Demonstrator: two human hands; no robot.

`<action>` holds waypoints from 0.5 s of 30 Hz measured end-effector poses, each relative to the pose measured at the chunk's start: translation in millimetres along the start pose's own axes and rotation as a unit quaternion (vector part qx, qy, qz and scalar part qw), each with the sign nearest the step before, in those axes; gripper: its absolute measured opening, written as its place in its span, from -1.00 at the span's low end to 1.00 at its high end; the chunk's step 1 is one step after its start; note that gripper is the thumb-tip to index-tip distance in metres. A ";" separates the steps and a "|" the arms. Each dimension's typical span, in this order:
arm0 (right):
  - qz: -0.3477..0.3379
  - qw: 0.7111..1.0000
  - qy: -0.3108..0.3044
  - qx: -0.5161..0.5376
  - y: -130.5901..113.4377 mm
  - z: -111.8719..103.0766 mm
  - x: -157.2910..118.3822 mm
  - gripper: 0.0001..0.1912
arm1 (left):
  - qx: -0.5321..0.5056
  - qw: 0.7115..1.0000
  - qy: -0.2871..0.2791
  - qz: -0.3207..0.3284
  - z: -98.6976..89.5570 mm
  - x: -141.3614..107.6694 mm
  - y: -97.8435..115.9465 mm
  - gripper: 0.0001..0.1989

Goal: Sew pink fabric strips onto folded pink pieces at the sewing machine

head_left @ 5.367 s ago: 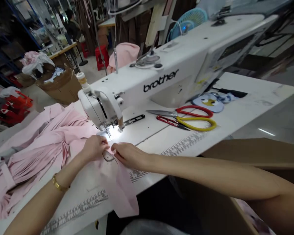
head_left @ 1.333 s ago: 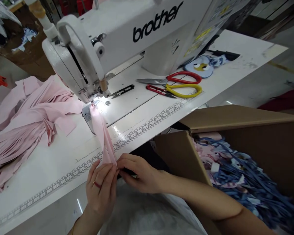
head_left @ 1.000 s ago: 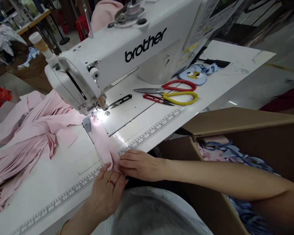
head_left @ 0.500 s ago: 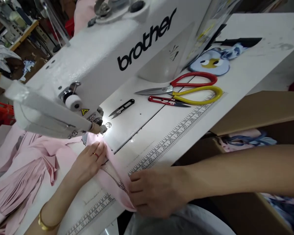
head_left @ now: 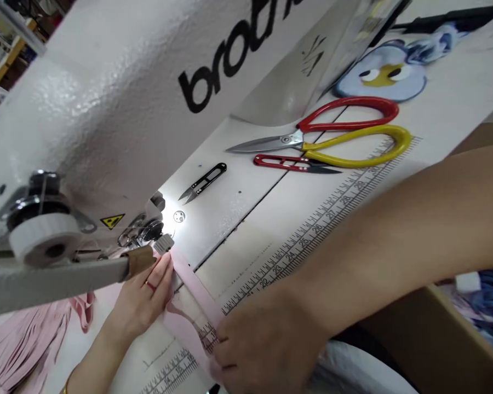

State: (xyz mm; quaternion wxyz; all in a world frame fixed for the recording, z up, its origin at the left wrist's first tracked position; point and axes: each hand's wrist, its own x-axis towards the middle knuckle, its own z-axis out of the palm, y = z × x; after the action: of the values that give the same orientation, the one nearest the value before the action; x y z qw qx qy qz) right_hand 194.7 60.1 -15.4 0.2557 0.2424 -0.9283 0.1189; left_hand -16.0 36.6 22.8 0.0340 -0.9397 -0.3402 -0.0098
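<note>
A white Brother sewing machine head point(head_left: 107, 109) fills the upper left, its lit presser foot point(head_left: 163, 243) low at the needle area. A pale pink fabric strip point(head_left: 193, 312) runs from under that foot down across the table. My left hand point(head_left: 142, 298), wearing a ring, lies just below the foot, its fingertips pressing the strip's edge. My right hand point(head_left: 263, 342) is at the strip's lower end, closed on the fabric and partly blurred. The needle is hidden behind the machine's parts.
Long shears with red and yellow handles point(head_left: 312, 139), red thread snips point(head_left: 291, 162) and black thread snips point(head_left: 203, 182) lie on the white table point(head_left: 246, 241). A printed ruler point(head_left: 312, 235) runs along its edge. A cardboard box point(head_left: 431, 339) of blue and pink pieces stands right; pink strips point(head_left: 24, 350) lie left.
The view has moved in closer and lower over the machine. My left hand has slid up beside the presser foot, and the pink strip now lies straighter under my right hand.
</note>
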 end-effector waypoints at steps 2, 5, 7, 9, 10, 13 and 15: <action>-0.023 1.000 -0.004 -0.008 3.1 -2.4 0.6 -0.69 | -0.014 0.999 0.027 -0.030 0.7 1.7 9.1 -0.78; -0.032 0.999 0.031 0.014 6.3 -1.6 0.2 -0.66 | -0.031 0.996 0.049 -0.066 2.4 1.7 24.6 -0.72; -0.028 0.996 0.082 0.019 6.7 2.5 -0.4 -0.68 | -0.038 0.994 0.047 -0.095 4.4 0.0 33.5 -0.67; -0.024 0.992 0.121 0.021 5.7 7.9 -0.8 -0.74 | -0.046 0.989 0.039 -0.132 7.1 -1.9 39.3 -0.65; -0.020 0.990 0.133 0.036 5.0 10.6 -1.1 -0.76 | -0.050 0.987 0.040 -0.147 8.6 -2.7 40.9 -0.65; -0.002 0.987 0.130 0.099 3.9 16.5 -2.7 -0.82 | -0.052 0.981 0.049 -0.179 13.1 -3.6 39.6 -0.65; 0.006 0.985 0.117 0.124 5.7 17.7 -3.5 -0.84 | -0.042 0.979 0.058 -0.192 15.2 -3.6 34.5 -0.66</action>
State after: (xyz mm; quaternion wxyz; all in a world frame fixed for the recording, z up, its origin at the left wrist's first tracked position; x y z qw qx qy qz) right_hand 187.0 60.2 -32.6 0.3296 0.2509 -0.8715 0.2626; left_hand 3.3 9.0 5.5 0.0121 -0.8551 -0.5113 -0.0852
